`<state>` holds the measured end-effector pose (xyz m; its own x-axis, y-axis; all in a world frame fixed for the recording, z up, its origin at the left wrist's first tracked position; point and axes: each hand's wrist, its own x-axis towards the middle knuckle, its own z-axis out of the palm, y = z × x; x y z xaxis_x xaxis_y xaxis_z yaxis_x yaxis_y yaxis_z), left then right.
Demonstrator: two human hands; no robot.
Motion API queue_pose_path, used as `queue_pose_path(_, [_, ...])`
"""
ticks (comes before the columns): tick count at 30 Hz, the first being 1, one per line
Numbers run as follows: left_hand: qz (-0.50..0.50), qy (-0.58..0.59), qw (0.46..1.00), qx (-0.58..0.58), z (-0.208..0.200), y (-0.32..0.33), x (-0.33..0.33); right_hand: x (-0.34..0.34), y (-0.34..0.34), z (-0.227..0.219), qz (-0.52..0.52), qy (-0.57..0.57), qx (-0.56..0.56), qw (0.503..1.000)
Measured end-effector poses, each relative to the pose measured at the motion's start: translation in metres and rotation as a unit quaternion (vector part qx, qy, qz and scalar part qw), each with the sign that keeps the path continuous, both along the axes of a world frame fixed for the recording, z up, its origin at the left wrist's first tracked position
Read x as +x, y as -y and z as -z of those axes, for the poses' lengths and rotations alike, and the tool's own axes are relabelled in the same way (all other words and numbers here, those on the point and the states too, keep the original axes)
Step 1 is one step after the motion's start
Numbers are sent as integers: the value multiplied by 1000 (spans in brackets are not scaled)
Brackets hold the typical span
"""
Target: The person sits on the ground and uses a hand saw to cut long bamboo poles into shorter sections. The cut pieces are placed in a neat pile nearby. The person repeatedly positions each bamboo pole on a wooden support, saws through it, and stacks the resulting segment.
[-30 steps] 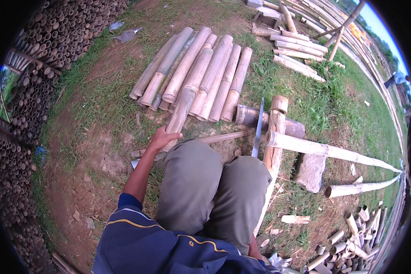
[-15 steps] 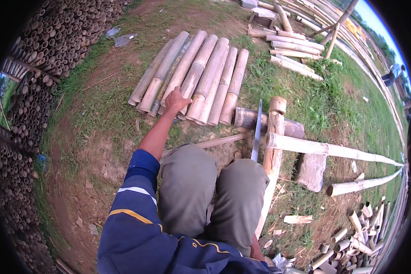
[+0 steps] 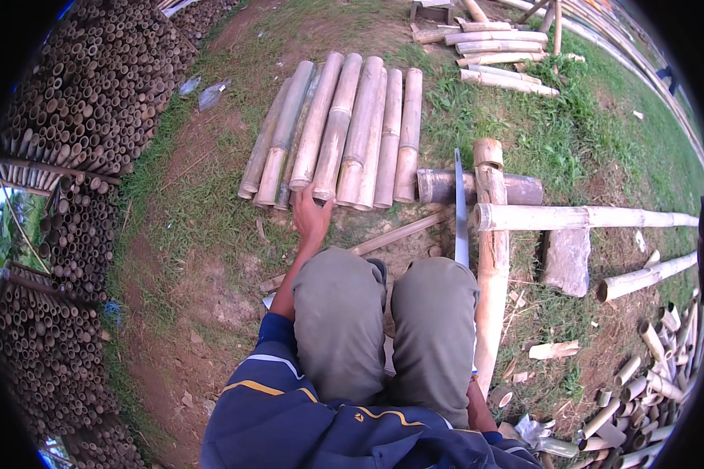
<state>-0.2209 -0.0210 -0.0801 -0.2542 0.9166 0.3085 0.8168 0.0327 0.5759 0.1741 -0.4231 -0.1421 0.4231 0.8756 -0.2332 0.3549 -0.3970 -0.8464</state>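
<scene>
Side by side on the ground ahead lies a row of cut bamboo pieces (image 3: 356, 125). At their near ends is my left hand (image 3: 311, 216), palm down, its fingers apart and touching the end of a piece near the row's middle. My right forearm (image 3: 480, 406) shows beside my right knee, but the hand itself is hidden behind the leg. A saw blade (image 3: 461, 211) stands up past the right knee with its handle out of sight. Just right of the blade, a thick bamboo pole (image 3: 492, 266) slants away from me, notched near its far end.
A dark bamboo log (image 3: 524, 190) lies crosswise beneath the pole. One long bamboo (image 3: 602, 217) extends right, above a stone block (image 3: 567, 262). Short offcuts (image 3: 649, 391) are heaped at lower right. Stacked bamboo (image 3: 94, 94) fills the left side; more cut pieces (image 3: 501, 47) lie at the back.
My left hand has drawn back from the top of the bamboo pieces to their near ends. The view has turned slightly left; the saw blade remains upright by my knee.
</scene>
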Motion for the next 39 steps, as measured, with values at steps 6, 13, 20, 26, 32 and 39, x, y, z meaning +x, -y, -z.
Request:
queue_pose_path(6, [-8,22,1000,3,2,-1,1,-16,-31,13,-22,6,27,999])
queue_pose_path(13, [-4,35,999,5,5,-4,8,-19,-40,16,-1,2,40,999])
queue_pose_path(20, [-77,172,982,0,35,6,13,-20,-35,35,-3,86,98,991])
queue_pose_path(26, [-41,340,939,43,55,4,19,-22,-51,20,33,-87,20,995])
queue_pose_path(32, [-49,355,932,56,62,-10,11,-27,-45,18,-3,-11,64,998])
queue_pose_path(39, [-60,299,952,-3,60,-18,11,-16,-49,9,-30,-30,28,999])
